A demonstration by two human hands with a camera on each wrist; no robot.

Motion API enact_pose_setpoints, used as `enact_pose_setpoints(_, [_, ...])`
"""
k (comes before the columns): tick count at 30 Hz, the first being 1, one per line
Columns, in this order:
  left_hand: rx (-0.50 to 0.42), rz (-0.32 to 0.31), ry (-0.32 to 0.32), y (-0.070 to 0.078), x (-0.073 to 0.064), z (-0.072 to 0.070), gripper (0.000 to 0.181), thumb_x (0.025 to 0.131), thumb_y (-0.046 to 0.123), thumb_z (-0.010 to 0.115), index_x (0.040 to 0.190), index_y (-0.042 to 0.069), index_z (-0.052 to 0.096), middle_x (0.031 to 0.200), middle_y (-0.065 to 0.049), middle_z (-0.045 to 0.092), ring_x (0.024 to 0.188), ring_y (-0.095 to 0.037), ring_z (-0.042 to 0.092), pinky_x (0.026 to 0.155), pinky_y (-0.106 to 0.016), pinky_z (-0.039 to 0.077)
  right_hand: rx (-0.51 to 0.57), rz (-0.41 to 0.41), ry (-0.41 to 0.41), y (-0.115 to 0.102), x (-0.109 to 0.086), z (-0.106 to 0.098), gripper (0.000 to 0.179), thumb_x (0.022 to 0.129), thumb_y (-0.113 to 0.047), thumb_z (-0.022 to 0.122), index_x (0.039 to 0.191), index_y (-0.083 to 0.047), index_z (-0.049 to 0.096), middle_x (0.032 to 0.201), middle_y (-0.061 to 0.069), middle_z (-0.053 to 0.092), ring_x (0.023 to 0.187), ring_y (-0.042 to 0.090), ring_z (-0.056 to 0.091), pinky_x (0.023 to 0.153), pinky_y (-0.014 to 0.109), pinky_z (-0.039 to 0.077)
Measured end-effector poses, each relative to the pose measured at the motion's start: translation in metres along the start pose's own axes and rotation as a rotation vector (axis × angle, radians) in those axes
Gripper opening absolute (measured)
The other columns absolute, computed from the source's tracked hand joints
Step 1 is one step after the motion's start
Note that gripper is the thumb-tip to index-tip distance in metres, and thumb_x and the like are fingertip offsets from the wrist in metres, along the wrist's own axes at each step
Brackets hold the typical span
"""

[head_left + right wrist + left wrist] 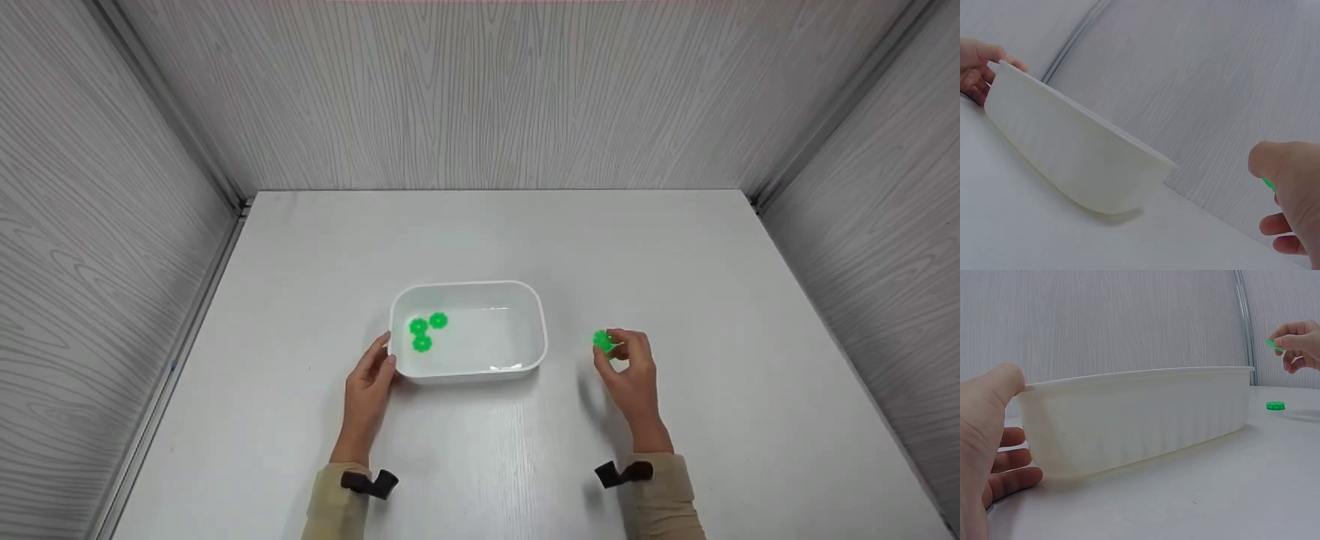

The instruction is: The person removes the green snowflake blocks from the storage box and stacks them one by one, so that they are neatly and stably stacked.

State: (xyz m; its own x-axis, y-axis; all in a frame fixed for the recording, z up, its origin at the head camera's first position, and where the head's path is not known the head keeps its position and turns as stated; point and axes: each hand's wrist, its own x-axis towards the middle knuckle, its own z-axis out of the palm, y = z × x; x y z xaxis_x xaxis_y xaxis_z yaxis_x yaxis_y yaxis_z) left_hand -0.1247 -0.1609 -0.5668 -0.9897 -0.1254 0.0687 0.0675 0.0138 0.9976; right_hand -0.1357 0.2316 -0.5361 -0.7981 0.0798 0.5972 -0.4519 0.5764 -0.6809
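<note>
A white rectangular tub [480,375] stands on the table. My left hand [367,390] grips its left end, thumb at the rim and fingers against the side wall. Three green flower-shaped discs [422,343] lie on the floor of the tub, toward its left side. To the right of the tub, my right hand [630,371] pinches another green flower-shaped disc [1273,345] between thumb and fingertips, held above the table. Beneath that hand, more green pieces [1275,405] rest on the tabletop, mostly hidden in the head view. In the right wrist view the thumb covers most of the pinched disc [1268,183].
The white tabletop [480,240] runs back to a grey wood-grain panel [480,97]. Similar panels rise at the left [97,262] and right [862,210]. Both wrists carry a black strap mount [370,484] over tan sleeves.
</note>
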Motion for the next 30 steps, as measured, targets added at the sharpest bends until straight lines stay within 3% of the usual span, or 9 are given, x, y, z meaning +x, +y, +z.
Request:
enact_pose_setpoints(6, [0.008, -0.033, -0.007, 0.016, -0.005, 0.001, 0.042, 0.095, 0.019, 0.054, 0.137, 0.014, 0.048, 0.129, -0.015, 0.052, 0.115, -0.025, 0.050, 0.088, -0.025, 0.046, -0.039, 0.112, -0.015, 0.014, -0.003, -0.006, 0.029, 0.082, -0.005, 0.069, 0.108, 0.000, 0.059, 0.099, 0.012, 0.053, 0.074, 0.025, 0.055, 0.063, 0.037, 0.046])
enact_pose_setpoints(10, [0.027, -0.029, 0.009, 0.005, -0.004, 0.001, 0.044, 0.093, 0.032, 0.056, 0.135, 0.022, 0.050, 0.126, -0.010, 0.055, 0.110, -0.018, 0.052, 0.087, -0.024, 0.047, -0.102, 0.213, -0.072, 0.022, -0.003, -0.006, 0.026, 0.085, -0.012, 0.067, 0.108, -0.004, 0.059, 0.101, 0.009, 0.053, 0.076, 0.018, 0.054, 0.065, 0.029, 0.044])
enact_pose_setpoints(13, [0.024, -0.026, 0.006, -0.001, -0.002, 0.000, 0.045, 0.092, 0.035, 0.057, 0.135, 0.024, 0.049, 0.129, -0.007, 0.053, 0.114, -0.017, 0.050, 0.089, -0.023, 0.045, -0.150, 0.266, -0.114, 0.029, -0.004, -0.004, 0.024, 0.086, -0.016, 0.066, 0.107, -0.006, 0.060, 0.102, 0.006, 0.053, 0.078, 0.018, 0.053, 0.065, 0.030, 0.043])
enact_pose_setpoints(22, [0.035, -0.010, 0.024, -0.006, 0.000, 0.001, 0.043, 0.091, 0.038, 0.058, 0.133, 0.028, 0.051, 0.125, -0.006, 0.055, 0.109, -0.017, 0.052, 0.086, -0.024, 0.047, -0.240, 0.285, -0.169, 0.038, -0.009, -0.002, 0.024, 0.088, -0.025, 0.063, 0.105, -0.008, 0.061, 0.104, 0.004, 0.052, 0.082, 0.017, 0.053, 0.066, 0.034, 0.045])
enact_pose_setpoints(30, [0.018, -0.009, 0.013, -0.005, 0.001, 0.000, 0.044, 0.093, 0.031, 0.057, 0.135, 0.023, 0.050, 0.127, -0.010, 0.054, 0.112, -0.021, 0.052, 0.084, -0.025, 0.048, -0.273, 0.339, -0.192, 0.040, -0.011, 0.001, 0.024, 0.090, -0.032, 0.060, 0.103, -0.012, 0.061, 0.102, -0.002, 0.053, 0.086, 0.017, 0.053, 0.072, 0.036, 0.047])
